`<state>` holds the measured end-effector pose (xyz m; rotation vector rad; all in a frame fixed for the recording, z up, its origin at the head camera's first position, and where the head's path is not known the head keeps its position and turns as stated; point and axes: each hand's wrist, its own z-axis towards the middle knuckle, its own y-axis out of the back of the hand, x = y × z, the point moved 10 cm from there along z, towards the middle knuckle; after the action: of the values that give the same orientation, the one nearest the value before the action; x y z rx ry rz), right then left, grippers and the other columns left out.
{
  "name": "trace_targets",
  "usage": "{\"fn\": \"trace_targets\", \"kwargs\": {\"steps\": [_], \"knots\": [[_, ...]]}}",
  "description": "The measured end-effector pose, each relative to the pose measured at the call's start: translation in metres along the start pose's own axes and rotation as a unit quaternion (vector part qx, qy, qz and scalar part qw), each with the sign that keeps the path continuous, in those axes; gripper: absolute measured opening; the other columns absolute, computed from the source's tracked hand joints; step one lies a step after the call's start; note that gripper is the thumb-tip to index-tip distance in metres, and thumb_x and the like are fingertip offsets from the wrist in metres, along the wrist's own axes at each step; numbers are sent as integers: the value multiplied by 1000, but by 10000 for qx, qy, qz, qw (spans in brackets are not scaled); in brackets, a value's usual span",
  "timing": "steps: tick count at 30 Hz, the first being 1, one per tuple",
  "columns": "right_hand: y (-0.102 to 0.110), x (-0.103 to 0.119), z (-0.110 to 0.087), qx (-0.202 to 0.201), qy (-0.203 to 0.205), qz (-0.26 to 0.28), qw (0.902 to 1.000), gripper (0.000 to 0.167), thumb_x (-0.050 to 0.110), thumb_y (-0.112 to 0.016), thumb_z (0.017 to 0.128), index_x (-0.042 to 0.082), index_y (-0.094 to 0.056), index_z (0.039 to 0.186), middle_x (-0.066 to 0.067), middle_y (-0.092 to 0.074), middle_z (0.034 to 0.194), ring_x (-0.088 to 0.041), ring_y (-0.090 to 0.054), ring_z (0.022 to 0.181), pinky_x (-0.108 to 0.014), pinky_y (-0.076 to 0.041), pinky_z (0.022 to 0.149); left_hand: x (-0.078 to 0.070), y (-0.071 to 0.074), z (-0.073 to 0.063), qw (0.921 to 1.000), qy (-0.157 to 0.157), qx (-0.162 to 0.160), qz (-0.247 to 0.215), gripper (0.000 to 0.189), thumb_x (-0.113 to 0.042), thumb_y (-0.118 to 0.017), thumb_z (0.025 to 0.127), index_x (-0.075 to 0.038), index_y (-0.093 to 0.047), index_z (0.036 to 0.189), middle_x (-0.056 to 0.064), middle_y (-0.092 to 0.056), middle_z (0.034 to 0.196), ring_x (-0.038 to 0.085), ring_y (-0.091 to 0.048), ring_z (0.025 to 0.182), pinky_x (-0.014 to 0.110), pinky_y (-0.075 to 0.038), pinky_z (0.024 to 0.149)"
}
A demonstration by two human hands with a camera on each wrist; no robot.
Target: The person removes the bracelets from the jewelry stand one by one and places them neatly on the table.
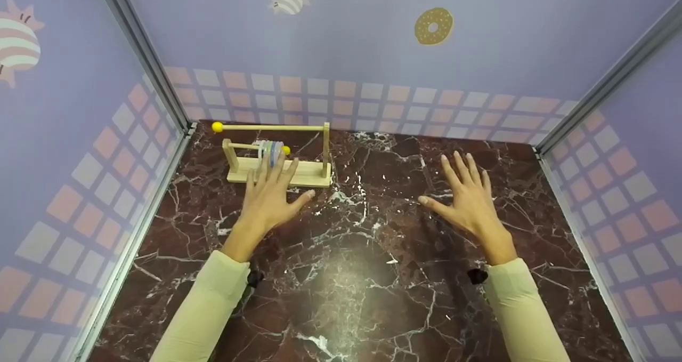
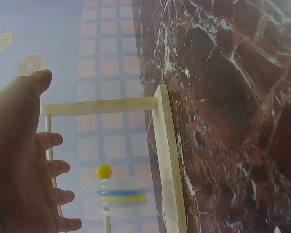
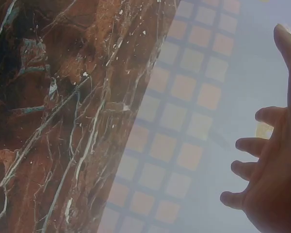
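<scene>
A pale wooden stand is at the back left of the tabletop. From its tall right post a long rod runs left to a yellow ball. On a shorter rod below, several rings, clear, blue and yellowish, hang beside another yellow ball. My left hand, fingers spread, hovers in front of the stand and covers part of its base in the head view; it holds nothing. Away to the right, my right hand is held with fingers extended and nothing in it.
Dark red marbled tabletop with white veins lies under both hands. A lilac back wall with pink and white squares closes off the far side. Side panels with metal edges stand left and right.
</scene>
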<state>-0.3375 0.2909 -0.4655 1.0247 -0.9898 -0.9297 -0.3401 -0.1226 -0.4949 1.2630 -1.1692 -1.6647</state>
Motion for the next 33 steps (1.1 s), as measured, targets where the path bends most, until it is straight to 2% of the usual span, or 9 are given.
{"fn": "trace_targets", "kwargs": {"steps": [4,7,13,15,18,22,26,30,33], "knots": [[11,4,-3,-168,59,205,9996,107,79,-60,91,29,-10,172,-5,-5,178,-31,4,163,-62,3,126,12,16,-11,10000,27,-73,-54,94,-83,-30,99,-27,-13,171,3,11,176,37,11,161,59,13,123],[18,14,-4,-360,145,811,9960,102,71,-65,93,29,-16,171,-3,-9,178,-31,-1,163,-65,-2,126,34,35,-21,9992,227,-183,-275,94,-83,-32,98,-27,-14,171,4,10,175,38,10,161,62,10,123],[11,47,11,-347,117,2537,9666,89,55,-70,98,31,-23,170,-1,-19,176,-30,-16,161,-67,-15,124,85,63,-22,9870,795,-281,-1370,96,-71,-48,102,-13,-13,171,24,-11,174,54,-14,155,77,-14,117],[1,61,23,-339,20,3019,9527,87,53,-71,98,32,-25,169,-2,-24,174,-31,-23,159,-65,-20,124,103,68,-16,9745,1039,-574,-1902,94,-64,-55,103,-8,-18,169,28,-21,170,55,-24,153,76,-21,117],[-19,81,44,-443,-55,3754,9258,85,48,-75,98,26,-31,168,-9,-35,170,-32,-36,153,-58,-30,122,128,71,-7,9477,1370,-1265,-2590,87,-56,-61,103,-8,-27,167,28,-33,165,49,-33,150,69,-26,120],[-48,111,70,-457,-156,4484,8925,84,46,-77,97,24,-35,166,-9,-42,166,-28,-42,149,-53,-36,120,151,63,2,9002,1655,-2025,-3483,79,-50,-60,104,-10,-31,166,21,-37,164,40,-37,150,53,-27,124],[-73,137,95,-538,-359,4976,8650,80,45,-77,96,22,-40,163,-10,-47,161,-29,-46,146,-52,-39,118,165,47,10,8545,1784,-2257,-4324,79,-51,-56,106,-12,-27,167,16,-30,170,36,-31,155,42,-23,127],[-92,157,117,-738,-514,5153,8523,74,38,-77,98,11,-45,159,-15,-55,152,-34,-54,139,-46,-44,114,171,28,15,8292,1744,-2225,-4822,77,-48,-52,109,-11,-23,169,14,-22,174,33,-25,159,36,-19,128],[-104,169,129,-704,-528,5155,8523,68,32,-74,102,5,-45,158,-22,-55,151,-37,-56,137,-42,-46,113,174,17,20,8218,1756,-2226,-4942,74,-45,-48,111,-10,-21,169,13,-21,174,28,-24,159,33,-19,128]]}}
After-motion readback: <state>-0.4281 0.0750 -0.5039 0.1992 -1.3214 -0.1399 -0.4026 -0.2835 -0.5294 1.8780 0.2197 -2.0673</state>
